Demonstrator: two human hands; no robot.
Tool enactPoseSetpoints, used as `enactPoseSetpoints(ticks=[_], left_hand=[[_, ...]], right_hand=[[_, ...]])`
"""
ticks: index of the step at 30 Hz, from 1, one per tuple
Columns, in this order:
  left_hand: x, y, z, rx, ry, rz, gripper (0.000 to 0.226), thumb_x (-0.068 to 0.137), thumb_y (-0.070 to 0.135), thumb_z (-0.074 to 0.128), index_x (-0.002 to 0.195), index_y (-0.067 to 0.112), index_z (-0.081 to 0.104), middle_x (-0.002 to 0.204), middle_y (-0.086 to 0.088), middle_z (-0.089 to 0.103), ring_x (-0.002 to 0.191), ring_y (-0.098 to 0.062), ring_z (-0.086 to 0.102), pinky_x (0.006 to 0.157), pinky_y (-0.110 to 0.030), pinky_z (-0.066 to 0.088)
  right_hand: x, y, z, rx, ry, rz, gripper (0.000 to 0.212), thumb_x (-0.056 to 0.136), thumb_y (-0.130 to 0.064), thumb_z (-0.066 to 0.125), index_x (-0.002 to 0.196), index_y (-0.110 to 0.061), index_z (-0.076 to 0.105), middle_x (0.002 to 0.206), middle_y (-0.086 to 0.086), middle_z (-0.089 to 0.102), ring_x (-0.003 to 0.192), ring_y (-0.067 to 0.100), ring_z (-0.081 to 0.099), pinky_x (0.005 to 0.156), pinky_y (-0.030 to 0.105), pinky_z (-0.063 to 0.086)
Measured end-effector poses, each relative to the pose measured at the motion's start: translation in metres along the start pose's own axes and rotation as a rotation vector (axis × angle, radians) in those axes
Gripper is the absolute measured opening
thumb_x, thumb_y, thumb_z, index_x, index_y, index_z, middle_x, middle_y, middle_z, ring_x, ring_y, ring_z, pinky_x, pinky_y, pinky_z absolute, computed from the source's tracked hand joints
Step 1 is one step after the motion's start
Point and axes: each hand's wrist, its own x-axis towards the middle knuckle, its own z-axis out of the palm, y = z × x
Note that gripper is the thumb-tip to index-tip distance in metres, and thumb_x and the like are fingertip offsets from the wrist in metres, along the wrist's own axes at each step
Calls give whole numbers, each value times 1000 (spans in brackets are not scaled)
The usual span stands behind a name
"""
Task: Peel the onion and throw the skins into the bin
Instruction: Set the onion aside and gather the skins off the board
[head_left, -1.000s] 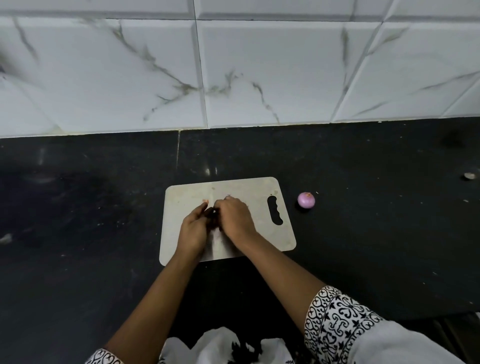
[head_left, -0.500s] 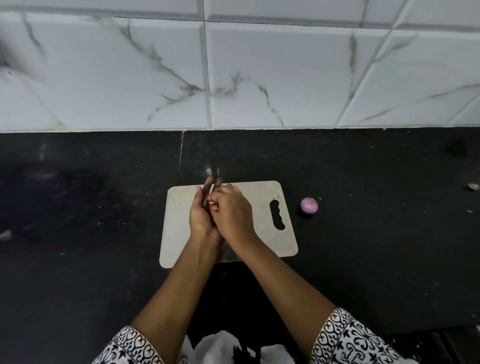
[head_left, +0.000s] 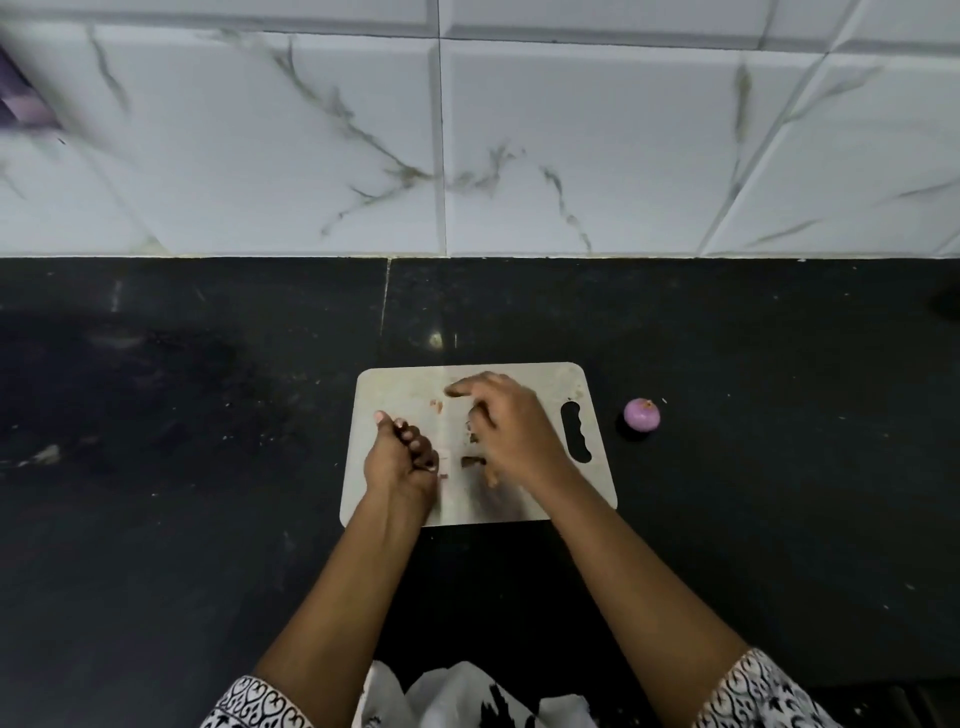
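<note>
Onion (head_left: 642, 414): peeled, purple, sits on the black tabletop (head_left: 208, 467) just right of the board (head_left: 405, 384), beside its handle slot. It touches neither of your hands. Your right hand (head_left: 511, 436) is the nearer one, with the slot end of the board between them.

Skins (head_left: 471, 460): a few small brown scraps lie on the board between your hands and under the right one. One pale scrap lies farther back, near the board's middle.

Right hand: palm down over the board, index finger (head_left: 460, 388) stretched toward the left, the other fingers bent down at the scraps. It looks released, with nothing seen gripped. The palm hides what lies beneath it, and the hand is slightly blurred.

Left hand (head_left: 397, 462): on the board's left half, fingers (head_left: 415, 444) curled into the palm with the nails up. Clenched, but you cannot tell whether skins are inside because the curl hides the palm.

Hard to read:
- A blurred purple shape (head_left: 23, 106) at the top left edge against the tiled wall (head_left: 571, 130) is cut off and unidentifiable.
- Something white and crumpled (head_left: 457, 696) at the bottom edge between your forearms is cut off; cloth or bag, not clear.
- The patterned sleeves (head_left: 753, 691) are cut off at the bottom.
</note>
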Motion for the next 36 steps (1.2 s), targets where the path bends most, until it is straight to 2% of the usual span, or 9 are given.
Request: enactPoseSetpoints(ticks=[3, 7, 13, 16, 20, 25, 29, 34, 36], left_hand=[[1, 15, -7, 18, 17, 46, 45, 100, 41, 36, 60, 20, 35, 32, 9, 30, 24, -4, 24, 26, -13, 14], [0, 26, -15, 35, 17, 39, 42, 98, 34, 41, 59, 20, 33, 32, 8, 27, 23, -5, 22, 27, -13, 13], [2, 29, -22, -5, -12, 9, 39, 96, 31, 42, 59, 20, 36, 33, 8, 28, 24, -5, 23, 26, -16, 14], [3, 29, -24, -5, -43, -11, 39, 96, 30, 41, 58, 21, 36, 33, 8, 29, 24, -5, 24, 26, -16, 14], [3, 27, -24, 19, -72, -23, 39, 97, 30, 40, 59, 20, 36, 32, 7, 28, 23, -5, 24, 25, -16, 14], [1, 27, -24, 19, -74, -29, 39, 96, 28, 42, 58, 20, 38, 34, 8, 30, 25, -5, 25, 26, -17, 15], [0, 25, -25, 18, -75, -29, 39, 96, 28, 43, 58, 20, 39, 35, 7, 30, 25, -5, 25, 26, -17, 16], [3, 23, -27, 20, -75, -35, 38, 96, 28, 43, 59, 20, 39, 35, 8, 31, 26, -5, 25, 26, -17, 16], [4, 20, -26, 30, -76, -37, 38, 96, 28, 43, 59, 20, 39, 35, 8, 31, 26, -5, 26, 26, -17, 16]], right_hand=[[30, 21, 4, -198, -68, 115, 34, 89, 3, 45, 114, -9, 63, 119, 8, 62, 105, 21, 58, 93, 31, 45], [44, 28, 33, -394, -406, -64, 42, 91, -1, 38, 131, -7, 50, 136, 12, 50, 122, 30, 46, 103, 36, 35], [-16, 38, 35, -566, -463, -166, 39, 97, -13, 34, 133, -6, 47, 143, 11, 45, 129, 26, 42, 113, 35, 22], [-46, 41, 30, -562, -364, -260, 43, 94, -24, 34, 131, -8, 49, 138, 10, 50, 130, 23, 44, 113, 41, 17], [-66, 41, 42, -611, -561, -366, 61, 96, -51, 22, 145, -16, 24, 152, 3, 29, 142, 19, 22, 112, 47, 1], [-57, 70, 13, -674, -494, -162, 75, 88, -66, 4, 149, -22, -1, 157, -3, 1, 145, 14, -2, 114, 39, -11], [-67, 71, -11, -552, -496, -187, 70, 91, -62, 12, 148, -25, -3, 155, -8, -9, 143, 7, -13, 116, 36, -10], [-97, 74, -3, -604, -414, 276, 96, 70, -75, -13, 145, -15, -16, 153, 2, -22, 141, 15, -21, 114, 38, -11], [-84, 73, 11, -562, -347, 331, 100, 68, -77, -16, 145, -13, -16, 155, 6, -19, 142, 18, -19, 114, 38, -12]])
